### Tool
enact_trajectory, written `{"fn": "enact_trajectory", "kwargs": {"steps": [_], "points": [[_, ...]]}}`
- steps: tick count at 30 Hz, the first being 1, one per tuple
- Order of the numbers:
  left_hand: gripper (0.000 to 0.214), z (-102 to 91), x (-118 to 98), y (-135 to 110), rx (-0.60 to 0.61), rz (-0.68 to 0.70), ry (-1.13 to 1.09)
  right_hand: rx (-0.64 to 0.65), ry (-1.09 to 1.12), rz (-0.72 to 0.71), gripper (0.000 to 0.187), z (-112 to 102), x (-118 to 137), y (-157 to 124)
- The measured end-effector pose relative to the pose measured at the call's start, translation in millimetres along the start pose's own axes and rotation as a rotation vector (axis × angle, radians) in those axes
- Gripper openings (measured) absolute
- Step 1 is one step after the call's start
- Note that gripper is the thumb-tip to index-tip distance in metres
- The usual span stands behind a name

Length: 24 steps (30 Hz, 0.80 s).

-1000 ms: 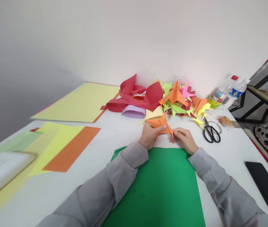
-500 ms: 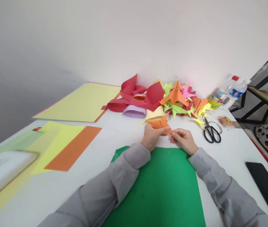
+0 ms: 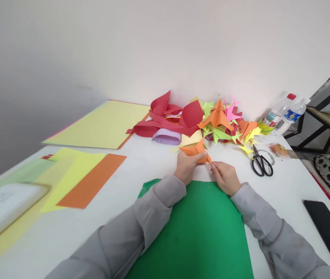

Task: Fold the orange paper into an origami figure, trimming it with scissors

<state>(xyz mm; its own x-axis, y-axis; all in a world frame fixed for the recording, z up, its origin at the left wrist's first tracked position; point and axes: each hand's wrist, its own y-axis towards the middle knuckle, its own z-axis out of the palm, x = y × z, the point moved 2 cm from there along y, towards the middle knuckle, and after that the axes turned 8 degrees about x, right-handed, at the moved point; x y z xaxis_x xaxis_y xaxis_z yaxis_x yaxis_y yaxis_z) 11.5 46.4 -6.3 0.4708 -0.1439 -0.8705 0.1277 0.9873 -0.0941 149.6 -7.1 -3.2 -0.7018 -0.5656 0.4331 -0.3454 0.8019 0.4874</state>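
An orange folded paper plane (image 3: 195, 149) is held up above the far edge of a green sheet (image 3: 199, 224). My left hand (image 3: 185, 167) is closed around its left and lower side, thumb on top. Pinched between the fingertips of my right hand (image 3: 225, 176) is the narrow pointed end at the plane's lower right. Part of the plane is hidden behind my left fingers. Just behind it lies a pile of folded paper pieces, with a larger orange paper plane (image 3: 217, 118) on top.
Black scissors (image 3: 261, 163) and two bottles (image 3: 278, 112) stand or lie at the right, with a black flat object (image 3: 327, 232) nearer me. Red paper shapes (image 3: 160, 126) rest by the wall. An orange strip (image 3: 93, 180), yellow sheets (image 3: 71, 166) and a white box (image 3: 6, 209) are at the left.
The pointed end in my right fingers now bends downward from the plane. My right hand has turned slightly and moved a little lower, its fingers closer together. The left hand keeps its hold.
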Motion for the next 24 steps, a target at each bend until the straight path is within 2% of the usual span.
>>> {"fn": "enact_trajectory", "kwargs": {"steps": [6, 9, 24], "points": [[0.035, -1.4, 1.3, 2.6, -0.025, -0.011, -0.021, -0.058, -0.426, -0.195, 0.025, 0.7, 6.7, -0.3], [0.035, -1.6, 2.2, 3.5, -0.033, -0.002, -0.028, -0.056, -0.535, -0.229, 0.023, 1.1, 9.0, -0.5], [0.033, 1.8, -4.8, 1.8, 0.0, -0.065, -0.072, -0.048, -0.504, -0.262, 0.024, -0.9, 12.0, -0.1]]}}
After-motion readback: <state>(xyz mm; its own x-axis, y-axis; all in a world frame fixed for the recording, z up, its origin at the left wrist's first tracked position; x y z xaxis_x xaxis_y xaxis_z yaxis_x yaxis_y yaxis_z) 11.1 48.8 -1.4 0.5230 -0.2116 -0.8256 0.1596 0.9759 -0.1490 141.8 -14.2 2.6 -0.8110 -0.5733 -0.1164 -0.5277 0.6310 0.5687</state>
